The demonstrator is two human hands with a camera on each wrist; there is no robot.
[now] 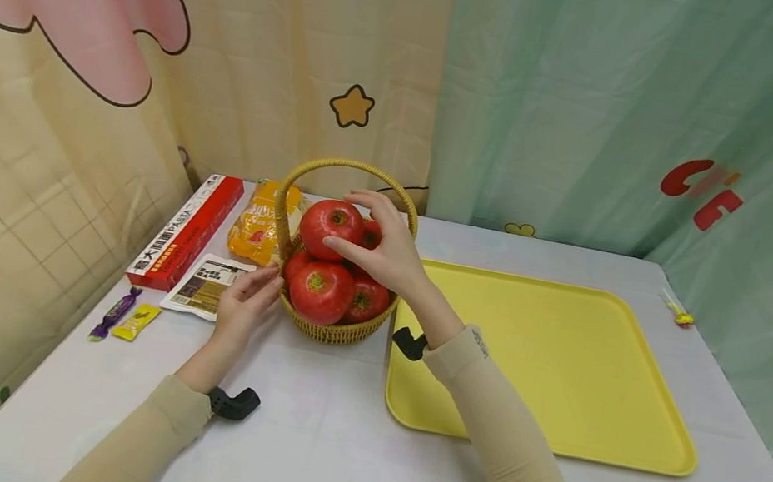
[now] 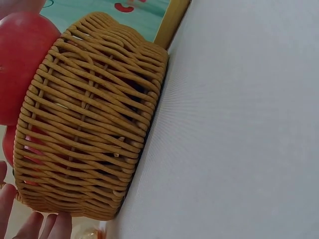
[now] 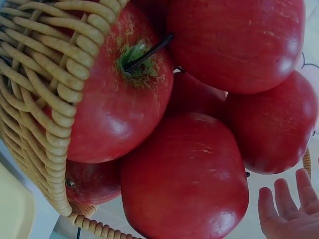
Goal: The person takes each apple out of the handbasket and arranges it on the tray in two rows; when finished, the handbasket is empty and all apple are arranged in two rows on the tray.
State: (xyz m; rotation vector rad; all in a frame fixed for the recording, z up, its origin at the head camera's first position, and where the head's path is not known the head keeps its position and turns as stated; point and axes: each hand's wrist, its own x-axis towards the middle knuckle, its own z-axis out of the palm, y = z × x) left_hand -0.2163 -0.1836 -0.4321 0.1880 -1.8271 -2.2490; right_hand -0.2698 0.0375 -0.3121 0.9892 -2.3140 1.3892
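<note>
A wicker basket (image 1: 334, 332) with a tall arched handle (image 1: 355, 165) stands on the table, heaped with several red apples (image 1: 321, 292). My left hand (image 1: 245, 305) is at the basket's left side, with loosely extended fingers touching the wickerwork near the rim. In the left wrist view those fingertips (image 2: 61, 224) lie along the basket wall (image 2: 89, 124). Under the handle, my right hand (image 1: 387, 245) is spread around the right side of the topmost apple (image 1: 332, 224). The right wrist view shows its straight fingers (image 3: 282, 196) beside the apples, apart from them.
A yellow tray (image 1: 548, 368) lies right of the basket, with a lollipop (image 1: 682, 316) beyond it. Left are a red pasta box (image 1: 190, 235), an orange bag (image 1: 260, 221), a white pouch (image 1: 206, 286), purple candy (image 1: 115, 314) and yellow candy (image 1: 136, 322). Curtains (image 1: 569, 93) hang behind.
</note>
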